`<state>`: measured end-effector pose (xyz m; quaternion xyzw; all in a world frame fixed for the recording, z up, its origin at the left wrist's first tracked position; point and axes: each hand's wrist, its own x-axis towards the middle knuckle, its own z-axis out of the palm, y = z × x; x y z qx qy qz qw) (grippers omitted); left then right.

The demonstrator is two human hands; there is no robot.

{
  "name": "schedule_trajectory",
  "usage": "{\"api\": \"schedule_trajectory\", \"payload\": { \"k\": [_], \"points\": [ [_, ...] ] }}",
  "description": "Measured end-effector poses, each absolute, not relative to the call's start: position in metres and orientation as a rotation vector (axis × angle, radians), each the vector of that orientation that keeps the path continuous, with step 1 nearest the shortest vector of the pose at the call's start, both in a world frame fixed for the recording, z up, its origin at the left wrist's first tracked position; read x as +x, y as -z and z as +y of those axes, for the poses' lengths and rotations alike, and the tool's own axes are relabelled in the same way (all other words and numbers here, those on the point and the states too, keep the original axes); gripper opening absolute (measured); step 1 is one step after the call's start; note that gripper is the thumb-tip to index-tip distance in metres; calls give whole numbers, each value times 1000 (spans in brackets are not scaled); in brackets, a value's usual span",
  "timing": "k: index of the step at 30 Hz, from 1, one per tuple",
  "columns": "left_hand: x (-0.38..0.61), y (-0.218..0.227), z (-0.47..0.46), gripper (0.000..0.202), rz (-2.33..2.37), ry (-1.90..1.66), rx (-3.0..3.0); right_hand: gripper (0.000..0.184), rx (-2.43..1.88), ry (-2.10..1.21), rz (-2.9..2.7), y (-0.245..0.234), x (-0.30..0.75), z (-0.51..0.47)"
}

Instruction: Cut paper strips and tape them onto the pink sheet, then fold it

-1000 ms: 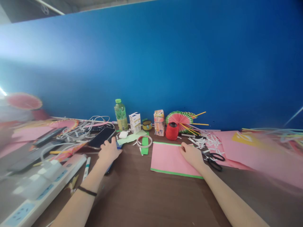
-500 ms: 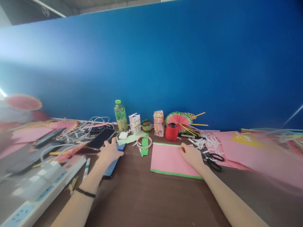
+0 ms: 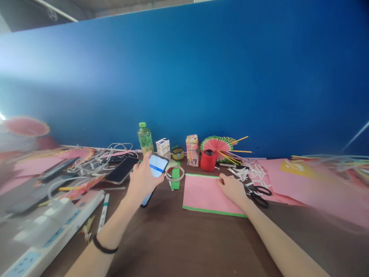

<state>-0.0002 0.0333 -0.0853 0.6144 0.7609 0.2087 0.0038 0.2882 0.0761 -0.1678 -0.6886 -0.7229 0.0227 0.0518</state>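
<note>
My left hand (image 3: 143,177) grips a smartphone (image 3: 158,164) with a lit screen, tilted up off the table. Thumb and fingers hold its two long edges, and the hand hides part of it. On the right, my right hand (image 3: 232,188) rests on a pink sheet of paper (image 3: 200,194) that has green strips along its upper and lower edges. Its fingers are curled together at the paper's top edge. Just right of that hand lie black-handled scissors (image 3: 251,189). Between the hands are a green paper strip (image 3: 175,184) and a pale ring (image 3: 175,180) lying partly over it.
Along the blue partition (image 3: 184,84) stand a green-capped bottle (image 3: 145,139), a white box (image 3: 163,148), a patterned carton (image 3: 192,151), a red thread spool (image 3: 208,160) and a folded paper fan (image 3: 216,143). A power strip (image 3: 67,234), a marker (image 3: 103,211) and another phone (image 3: 122,170) lie left.
My left hand has taken hold of the smartphone, raised it from the table and tilted it, moving slightly right. Its screen is now lit. My right hand stays on the pink paper.
</note>
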Motion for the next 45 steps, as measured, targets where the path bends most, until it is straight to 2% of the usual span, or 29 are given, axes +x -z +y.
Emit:
{"api": "schedule_trajectory", "payload": {
  "k": [8, 11, 16, 20, 26, 34, 45],
  "points": [
    [25, 78, 16, 78, 2314, -797, 2255, 15, -2009, -121, -2120, 162, 282, 75],
    [31, 82, 12, 76, 2264, -814, 2345, 27, -1858, -257, -2090, 150, 270, 73],
    [43, 91, 6, 73, 2175, -828, 2469, 39, -1185, -1189, -1796, 123, 243, 56],
    [50, 95, 2, 68, 2088, -847, 2543, 31, -951, -1535, -1712, 107, 223, 39],
    [53, 97, 0, 68, 2075, -864, 2571, 27, -963, -1578, -1628, 105, 211, 31],
    [57, 96, -3, 69, 2067, -821, 2560, 16, -1065, -1418, -1657, 117, 209, 32],
    [59, 95, -3, 69, 2069, -825, 2550, 20, -1063, -1461, -1598, 125, 210, 38]
  ]
}}
